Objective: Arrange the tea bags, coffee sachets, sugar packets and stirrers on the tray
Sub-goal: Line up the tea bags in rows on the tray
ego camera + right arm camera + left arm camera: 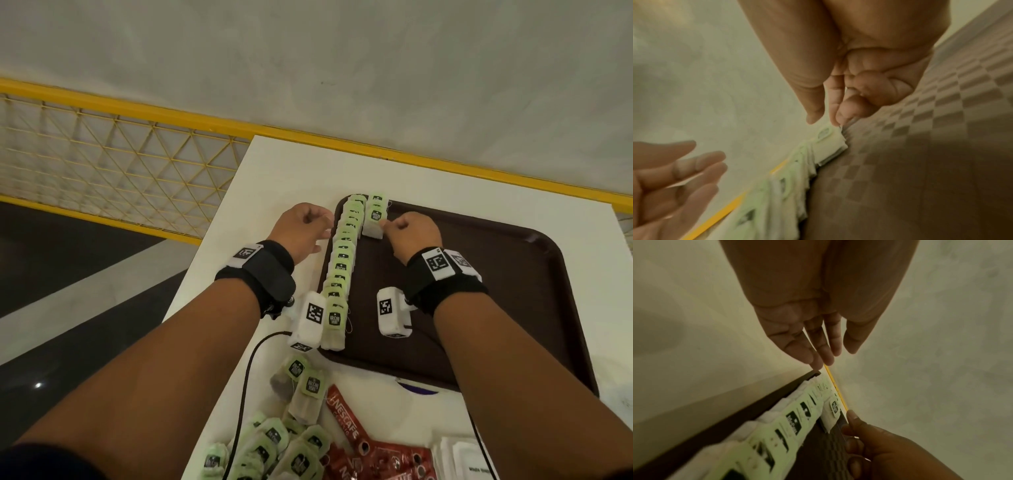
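Note:
A brown tray lies on the white table. A long row of green-tagged tea bags runs along the tray's left edge. A second row at the far end holds a couple of bags. My right hand has curled fingers and pinches the right edge of the nearest tea bag of that second row. The right wrist view shows the fingertips at the bag's corner. My left hand hovers left of the long row, fingers straight, holding nothing.
Loose tea bags are heaped at the table's near edge, beside red coffee sachets and white packets. A black cable crosses that heap. A yellow mesh railing runs behind the table and to its left.

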Demonstrator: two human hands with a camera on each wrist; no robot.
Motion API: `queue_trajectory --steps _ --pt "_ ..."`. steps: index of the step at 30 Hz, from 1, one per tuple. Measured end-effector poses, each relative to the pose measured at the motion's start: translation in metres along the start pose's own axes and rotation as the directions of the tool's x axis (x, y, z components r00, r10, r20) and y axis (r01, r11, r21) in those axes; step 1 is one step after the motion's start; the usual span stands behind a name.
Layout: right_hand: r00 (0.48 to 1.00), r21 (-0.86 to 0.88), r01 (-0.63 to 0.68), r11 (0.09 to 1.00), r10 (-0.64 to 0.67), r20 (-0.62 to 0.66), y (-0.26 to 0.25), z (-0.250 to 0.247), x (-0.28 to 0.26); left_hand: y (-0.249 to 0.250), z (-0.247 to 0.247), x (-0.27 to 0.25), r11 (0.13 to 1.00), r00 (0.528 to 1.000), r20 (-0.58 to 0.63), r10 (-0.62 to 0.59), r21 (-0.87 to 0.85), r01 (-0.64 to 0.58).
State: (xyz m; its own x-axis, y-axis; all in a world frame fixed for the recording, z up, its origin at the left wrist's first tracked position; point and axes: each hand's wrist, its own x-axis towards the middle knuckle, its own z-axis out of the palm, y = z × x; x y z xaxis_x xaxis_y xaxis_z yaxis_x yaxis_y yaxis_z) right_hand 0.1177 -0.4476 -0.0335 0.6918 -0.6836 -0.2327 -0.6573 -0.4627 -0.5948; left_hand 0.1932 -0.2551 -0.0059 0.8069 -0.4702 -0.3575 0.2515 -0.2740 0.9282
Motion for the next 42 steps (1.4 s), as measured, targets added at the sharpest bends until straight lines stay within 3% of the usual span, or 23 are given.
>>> queue_trajectory --steps 4,9,12,15,22,26,33,42 --pt "0.979 0.002 0.143 0.99 -0.141 0.144 -0.009 -0.016 -0.042 0.001 -0.012 -0.03 0.996 0.997 0.077 -0.027 0.086 0.02" --pt "0.891 0.025 0.256 0.966 -0.246 0.38 -0.015 -0.021 -0.124 -0.023 -0.032 -0.078 0.965 0.982 0.175 -0.07 0.262 0.022" --pt "0.816 -0.04 0.324 0.945 -0.258 0.517 -0.012 -0.01 -0.169 -0.047 -0.042 -0.104 0.891 0.972 0.22 -0.085 0.453 -0.024" --pt "0.763 -0.116 0.352 0.929 -0.213 0.61 -0.006 0.007 -0.199 -0.065 -0.047 -0.122 0.755 0.958 0.273 -0.089 0.646 -0.114" --pt "0.815 -0.341 0.424 0.839 -0.189 0.547 -0.001 0.031 -0.226 -0.083 -0.042 -0.133 0.487 0.944 0.317 -0.092 0.841 -0.235" --pt "0.824 -0.368 0.42 0.83 -0.178 0.538 -0.003 0.032 -0.229 -0.084 -0.04 -0.135 0.41 0.94 0.33 -0.089 0.872 -0.267" --pt "0.845 -0.411 0.367 0.834 -0.114 0.522 -0.009 0.04 -0.227 -0.082 -0.035 -0.138 0.437 0.947 0.293 -0.132 0.875 -0.21" --pt "0.843 -0.271 0.36 0.893 -0.187 0.504 0.001 0.044 -0.233 -0.082 -0.033 -0.138 0.518 0.946 0.252 -0.205 0.848 -0.114"
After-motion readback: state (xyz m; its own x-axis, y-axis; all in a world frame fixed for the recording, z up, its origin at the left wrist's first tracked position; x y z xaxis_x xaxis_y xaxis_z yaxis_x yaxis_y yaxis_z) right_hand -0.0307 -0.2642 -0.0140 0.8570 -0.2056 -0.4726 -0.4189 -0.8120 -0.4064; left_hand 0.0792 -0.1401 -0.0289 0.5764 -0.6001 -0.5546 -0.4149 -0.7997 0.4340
